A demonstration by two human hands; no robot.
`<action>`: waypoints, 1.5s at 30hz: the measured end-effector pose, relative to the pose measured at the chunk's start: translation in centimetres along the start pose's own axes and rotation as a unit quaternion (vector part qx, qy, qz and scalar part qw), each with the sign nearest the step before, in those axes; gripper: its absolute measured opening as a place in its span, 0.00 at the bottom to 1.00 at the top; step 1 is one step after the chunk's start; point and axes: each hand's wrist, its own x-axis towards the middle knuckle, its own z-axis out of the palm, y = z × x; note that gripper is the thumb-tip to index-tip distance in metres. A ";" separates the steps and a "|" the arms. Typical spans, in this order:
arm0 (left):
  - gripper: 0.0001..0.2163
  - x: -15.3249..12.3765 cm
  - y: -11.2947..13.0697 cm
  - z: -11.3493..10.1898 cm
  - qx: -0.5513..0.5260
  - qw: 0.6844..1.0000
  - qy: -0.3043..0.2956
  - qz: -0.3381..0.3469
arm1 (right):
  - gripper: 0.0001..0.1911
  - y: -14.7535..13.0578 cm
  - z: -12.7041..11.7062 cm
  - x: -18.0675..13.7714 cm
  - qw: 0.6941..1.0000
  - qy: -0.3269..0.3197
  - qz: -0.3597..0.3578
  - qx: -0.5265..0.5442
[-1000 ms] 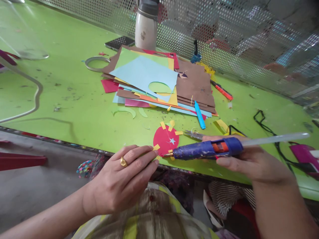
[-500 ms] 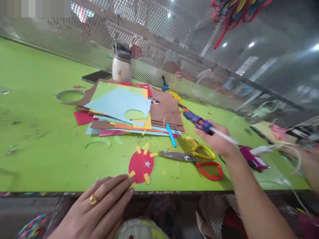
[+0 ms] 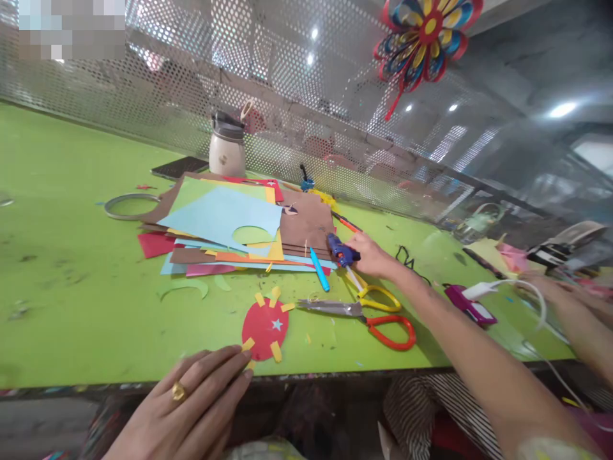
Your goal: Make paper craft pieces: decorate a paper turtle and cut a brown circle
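Note:
A red paper circle with yellow paper tabs round its rim and a pale blue star lies near the table's front edge. My left hand rests flat, fingers stretched, its fingertips at the circle's lower left tabs. My right hand grips a dark blue hot glue gun by the right side of the paper stack, the white glue stick slanting down toward the scissors. Those open scissors, with one yellow and one red handle, lie right of the circle. A bright blue pen is beside the gun.
Behind the circle lies a stack of coloured paper. A tape ring, a phone and a lidded jug stand farther back. A purple device with a white cable is at right, near another person's arm.
My right hand has moved left and down with the glue gun, toward the paper stack and pen. The view has shifted slightly. My left hand stays by the red circle.

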 end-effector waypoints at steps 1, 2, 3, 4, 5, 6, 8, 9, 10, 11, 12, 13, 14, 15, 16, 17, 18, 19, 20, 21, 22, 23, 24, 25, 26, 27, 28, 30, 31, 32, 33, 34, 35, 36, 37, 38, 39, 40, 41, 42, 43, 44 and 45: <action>0.19 0.3 0.2 -0.2 -0.002 1.000 -0.005 -0.001 | 0.04 0.2 -0.4 0.1 1.000 -0.015 0.002 0.006; 0.18 0.6 0.3 -0.5 -0.012 1.000 -0.010 0.010 | 0.03 0.3 -0.8 0.2 1.000 -0.026 0.004 0.012; 0.17 1.0 0.5 -0.7 -0.016 1.000 -0.011 0.001 | 0.05 0.2 -1.3 0.1 0.999 -0.031 0.008 0.019; 0.16 1.4 0.6 -1.0 -0.024 1.000 -0.015 0.009 | 0.09 0.0 -1.8 -0.1 0.999 -0.032 0.012 0.025; 0.16 1.7 0.7 -1.2 -0.035 0.999 -0.019 0.010 | 0.12 -0.6 -2.3 -0.5 0.999 -0.029 0.015 0.030; 0.15 2.0 0.8 -1.3 -0.044 0.999 -0.012 0.005 | 0.14 -1.6 -2.7 -1.0 0.999 -0.017 0.017 0.033; 0.14 2.4 1.0 -1.4 -0.060 0.998 -0.009 -0.001 | 0.12 -5.1 -3.5 -2.6 0.999 0.024 0.012 0.038; 0.14 2.4 1.0 -1.4 -0.066 0.998 -0.003 -0.002 | 0.10 -7.5 -3.6 -3.6 0.998 0.046 -0.005 0.046; 0.14 2.5 1.1 -1.4 -0.072 0.997 0.002 -0.003 | 0.09 -10.2 -3.5 -4.6 0.995 0.063 -0.040 0.070; 0.14 2.5 1.1 -1.3 -0.076 0.997 0.007 -0.003 | 0.07 -13.0 -3.2 -5.6 0.989 0.076 -0.082 0.097; 0.14 2.4 1.1 -1.3 -0.080 0.997 0.010 -0.002 | 0.07 -15.6 -2.7 -6.5 0.983 0.080 -0.116 0.119; 0.14 2.4 1.2 -1.2 -0.082 0.997 0.012 -0.002 | 0.06 -17.9 -2.0 -7.3 0.979 0.078 -0.137 0.131; 0.15 2.4 1.2 -1.2 -0.083 0.996 0.014 -0.003 | 0.06 -19.8 -1.2 -7.9 0.978 0.065 -0.145 0.136; 0.15 2.4 1.2 -1.1 -0.082 0.996 0.016 -0.006 | 0.06 -21.3 -0.4 -8.2 0.977 0.069 -0.147 0.136; 0.15 2.4 1.3 -1.1 -0.082 0.996 0.019 -0.012 | 0.07 -22.3 0.3 -8.5 0.977 0.075 -0.143 0.136; 0.15 2.5 1.3 -1.1 -0.085 0.996 0.026 -0.020 | 0.08 -22.9 0.9 -8.5 0.978 0.079 -0.138 0.134; 0.15 2.5 1.4 -1.1 -0.090 0.995 0.034 -0.031 | 0.09 -23.1 1.4 -8.5 0.979 0.083 -0.135 0.131; 0.15 2.6 1.5 -1.1 -0.098 0.993 0.042 -0.042 | 0.10 -23.3 1.7 -8.4 0.979 0.083 -0.135 0.127; 0.15 2.7 1.5 -1.1 -0.106 0.992 0.051 -0.051 | 0.11 -23.3 1.9 -8.2 0.980 0.078 -0.138 0.120; 0.15 2.7 1.6 -1.1 -0.113 0.990 0.059 -0.056 | 0.11 -23.3 2.0 -8.0 0.981 0.070 -0.145 0.112; 0.15 2.8 1.7 -1.1 -0.118 0.989 0.066 -0.058 | 0.12 -23.3 2.0 -7.9 0.981 0.059 -0.152 0.102; 0.15 2.8 1.7 -1.1 -0.119 0.989 0.071 -0.059 | 0.13 -23.3 2.0 -7.8 0.982 0.048 -0.159 0.092; 0.15 2.9 1.8 -1.0 -0.118 0.988 0.076 -0.058 | 0.13 -23.4 2.0 -7.7 0.982 0.038 -0.165 0.079; 0.15 2.9 1.8 -1.0 -0.115 0.989 0.078 -0.057 | 0.13 -23.4 2.0 -7.7 0.983 0.029 -0.169 0.065; 0.15 3.0 1.9 -1.0 -0.111 0.989 0.079 -0.058 | 0.13 -23.5 2.0 -7.7 0.983 0.022 -0.173 0.052; 0.14 3.0 1.9 -0.9 -0.106 0.990 0.077 -0.060 | 0.14 -23.5 2.0 -7.6 0.983 0.018 -0.178 0.038; 0.14 3.1 1.9 -0.9 -0.102 0.990 0.074 -0.061 | 0.14 -23.6 2.0 -7.6 0.982 0.018 -0.184 0.025; 0.14 3.2 1.9 -1.0 -0.102 0.991 0.066 -0.063 | 0.14 -23.6 1.8 -7.5 0.979 0.020 -0.204 0.005; 0.14 3.3 1.9 -1.1 -0.103 0.991 0.062 -0.064 | 0.14 -23.6 1.7 -7.4 0.976 0.022 -0.217 -0.003; 0.14 3.3 1.9 -1.1 -0.104 0.991 0.061 -0.065 | 0.14 -23.6 1.5 -7.3 0.973 0.022 -0.229 -0.011; 0.15 3.3 1.9 -1.2 -0.104 0.990 0.060 -0.068 | 0.13 -23.6 1.2 -7.1 0.970 0.020 -0.240 -0.020; 0.15 3.4 1.9 -1.2 -0.104 0.990 0.060 -0.071 | 0.13 -23.7 1.0 -7.0 0.968 0.018 -0.250 -0.031; 0.15 3.4 1.9 -1.2 -0.105 0.990 0.061 -0.074 | 0.13 -23.7 0.7 -6.8 0.965 0.015 -0.260 -0.042; 0.16 3.4 1.9 -1.3 -0.106 0.990 0.063 -0.075 | 0.12 -23.8 0.4 -6.6 0.961 0.011 -0.271 -0.053; 0.16 3.4 2.0 -1.3 -0.110 0.989 0.065 -0.076 | 0.12 -23.9 0.1 -6.5 0.957 0.005 -0.284 -0.063; 0.17 3.5 2.0 -1.2 -0.115 0.988 0.068 -0.076 | 0.12 -24.0 -0.2 -6.3 0.952 0.000 -0.298 -0.074; 0.17 3.5 2.1 -1.2 -0.119 0.987 0.073 -0.078 | 0.11 -24.1 -0.4 -6.1 0.946 -0.005 -0.313 -0.083; 0.17 3.5 2.2 -1.2 -0.123 0.986 0.079 -0.081 | 0.11 -24.2 -0.6 -5.9 0.940 -0.010 -0.327 -0.091; 0.18 3.5 2.2 -1.2 -0.129 0.984 0.085 -0.087 | 0.11 -24.3 -0.8 -5.7 0.935 -0.012 -0.340 -0.099; 0.18 3.4 2.3 -1.2 -0.137 0.982 0.092 -0.094 | 0.11 -24.5 -0.9 -5.5 0.930 -0.012 -0.353 -0.105; 0.18 3.4 2.4 -1.2 -0.146 0.978 0.102 -0.104 | 0.11 -24.6 -1.0 -5.4 0.925 -0.011 -0.364 -0.111; 0.18 3.3 2.5 -1.2 -0.156 0.974 0.114 -0.115 | 0.11 -24.7 -1.1 -5.2 0.920 -0.011 -0.374 -0.117; 0.18 3.3 2.5 -1.2 -0.168 0.970 0.124 -0.128 | 0.11 -24.8 -1.1 -5.1 0.915 -0.012 -0.384 -0.123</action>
